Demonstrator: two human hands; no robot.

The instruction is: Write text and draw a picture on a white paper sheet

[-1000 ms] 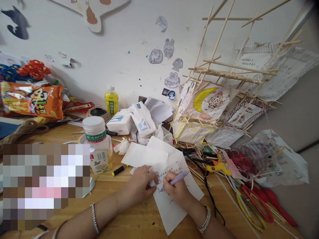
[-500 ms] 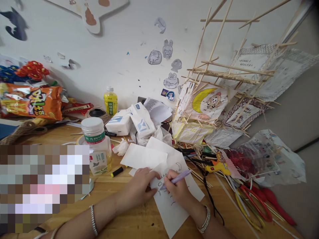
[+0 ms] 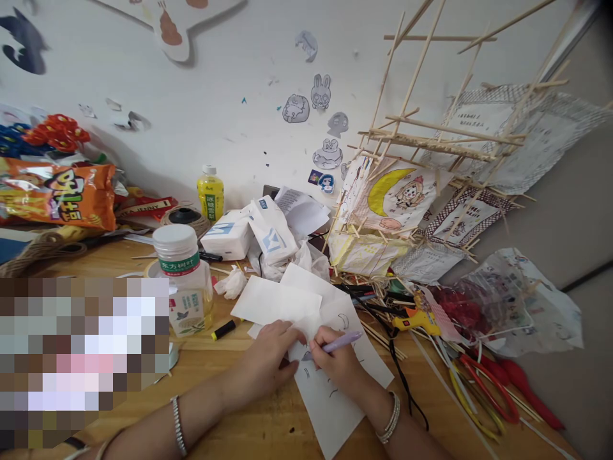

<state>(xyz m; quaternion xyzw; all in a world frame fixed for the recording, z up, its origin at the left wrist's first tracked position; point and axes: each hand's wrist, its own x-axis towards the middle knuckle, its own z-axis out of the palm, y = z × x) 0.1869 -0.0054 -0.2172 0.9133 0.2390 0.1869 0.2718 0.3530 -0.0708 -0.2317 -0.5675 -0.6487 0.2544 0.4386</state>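
My right hand point(image 3: 338, 361) grips a purple pen point(image 3: 343, 342) near its lower end, over a white sheet of paper point(image 3: 330, 412). Short curved strokes and a small crescent are drawn on this sheet; the pen's tip is hidden by my fingers. My left hand point(image 3: 271, 354) lies on the sheet's left edge, thumb and fingers apart, holding it down. Under the fingertips, part of the drawing is covered. A blank paper piece point(image 3: 278, 300) overlaps the top of the drawn sheet. A yellow-and-black marker point(image 3: 223, 329) lies left of my left hand.
A clear jar with a white lid point(image 3: 177, 255) stands at left, near tissue packs point(image 3: 272, 230). At right are a stick frame point(image 3: 443, 142) with drawn panels, a yellow glue gun point(image 3: 416, 321), red-handled scissors point(image 3: 493, 390) and black cord. A blurred patch covers the lower left.
My right hand has shifted slightly up and left, and the pen lies at a lower slant. My left hand stays on the paper. The whole view has drifted slightly.
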